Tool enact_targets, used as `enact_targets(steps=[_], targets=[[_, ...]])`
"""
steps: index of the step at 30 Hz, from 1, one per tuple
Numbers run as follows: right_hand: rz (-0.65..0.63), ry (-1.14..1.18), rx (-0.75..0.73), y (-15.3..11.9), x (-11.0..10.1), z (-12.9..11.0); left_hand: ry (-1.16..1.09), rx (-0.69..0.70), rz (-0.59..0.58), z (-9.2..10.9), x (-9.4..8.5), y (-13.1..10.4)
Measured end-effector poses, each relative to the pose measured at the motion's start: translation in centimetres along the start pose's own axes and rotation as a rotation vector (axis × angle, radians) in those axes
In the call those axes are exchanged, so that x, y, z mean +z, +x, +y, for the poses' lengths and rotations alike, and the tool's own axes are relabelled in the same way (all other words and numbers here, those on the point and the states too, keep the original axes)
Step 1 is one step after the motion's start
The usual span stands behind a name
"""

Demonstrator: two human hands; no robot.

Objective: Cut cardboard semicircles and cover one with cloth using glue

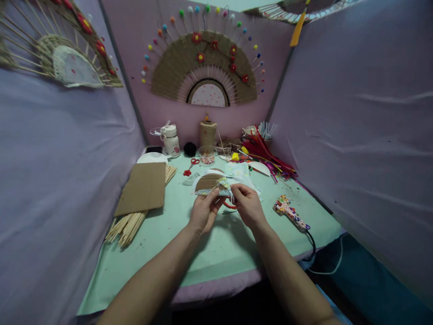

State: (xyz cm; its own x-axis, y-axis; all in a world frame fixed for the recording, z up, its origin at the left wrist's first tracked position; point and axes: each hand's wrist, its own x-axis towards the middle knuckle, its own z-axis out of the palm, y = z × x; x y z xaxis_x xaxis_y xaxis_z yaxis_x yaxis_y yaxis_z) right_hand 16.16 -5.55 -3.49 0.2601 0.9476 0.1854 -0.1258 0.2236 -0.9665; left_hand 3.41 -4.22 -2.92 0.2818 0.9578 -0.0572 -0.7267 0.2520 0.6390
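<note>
Above the table's middle, my left hand (204, 211) grips a half-round piece of cardboard (206, 182), thumb on its lower edge. Pale patterned cloth (223, 182) with loose threads is folded onto the cardboard's right part and along its straight edge. My right hand (248, 204) is closed in a pinch at the right corner, where a strip of the cloth hangs from the fingertips. Just below and between the hands shows a red curved handle (230, 206), mostly hidden. Behind them lies more white and pale printed cloth (241, 174).
A glue gun (291, 213) with a black cord lies at right. Left are a cardboard sheet (142, 187) over thin wooden sticks (130, 228). Small red-handled scissors (194, 162), a bottle (171, 142), twine (207, 133) and red pipe cleaners (267, 153) stand behind; a decorated fan (203, 63) hangs above.
</note>
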Motion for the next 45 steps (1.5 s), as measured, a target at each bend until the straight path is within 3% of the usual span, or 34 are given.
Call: enact_targets(steps=[3, 11, 13, 18, 20, 27, 36, 42, 45], targets=[[0.046, 0.016, 0.002, -0.3, 0.6, 0.3, 0.005, 0.026, -0.010, -0.2, -0.1, 0.0], [0.226, -0.157, -0.165, -1.3, 1.8, -0.2, 0.060, 0.121, -0.016, -0.8, 0.1, -0.3], [0.209, -0.154, -0.158, -1.2, 1.7, -0.2, 0.052, 0.119, 0.000, -0.7, 0.1, -0.2], [-0.002, 0.100, 0.051, -0.2, 0.7, 0.2, -0.067, 0.002, 0.108, -0.2, -0.2, 0.4], [-0.028, 0.121, 0.070, -0.1, 0.5, 0.5, -0.109, -0.027, 0.131, -0.1, -0.3, 0.5], [0.071, 0.051, 0.037, -0.7, 1.3, 0.9, -0.113, 0.014, 0.107, -0.5, -0.2, 0.4], [0.204, -0.104, -0.111, -1.2, 2.0, 1.3, -0.025, 0.116, 0.085, -1.1, -0.3, 0.2], [0.111, 0.030, 0.001, -0.7, 1.7, 1.5, -0.072, 0.025, 0.133, -0.7, -0.4, 0.6], [0.090, -0.028, -0.021, -0.6, 1.6, 1.2, -0.076, 0.013, 0.138, -0.6, -0.4, 0.6]])
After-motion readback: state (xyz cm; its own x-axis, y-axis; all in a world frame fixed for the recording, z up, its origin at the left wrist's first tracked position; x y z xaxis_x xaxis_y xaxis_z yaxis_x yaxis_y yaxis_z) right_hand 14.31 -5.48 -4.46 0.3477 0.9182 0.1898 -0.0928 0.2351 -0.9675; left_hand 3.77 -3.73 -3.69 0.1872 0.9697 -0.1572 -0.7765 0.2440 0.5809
